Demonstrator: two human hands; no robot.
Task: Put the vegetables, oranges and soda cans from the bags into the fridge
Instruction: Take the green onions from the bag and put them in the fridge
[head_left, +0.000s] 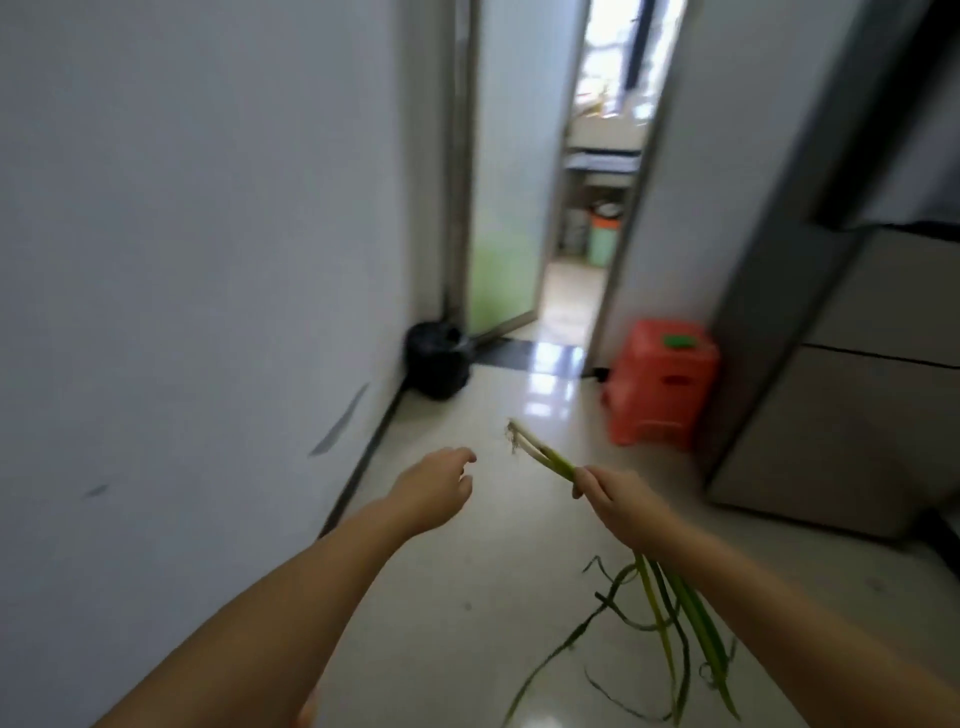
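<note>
Our right hand (618, 501) grips a bunch of green onions (550, 457) with curled fingers; our left hand (436, 488) reaches forward, fingers loosely bent, holding nothing, above the hallway floor (457, 597).

left hand (436, 488): bare forearm runs in from lower left, reaching to mid-frame, fingers loose and a bit curled, holding nothing | right hand (618, 501): forearm comes in from lower right, fingers wrapped round something thin, just right of centre

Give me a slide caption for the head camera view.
Right hand holds green onions; left hand open, hallway ahead.
</note>
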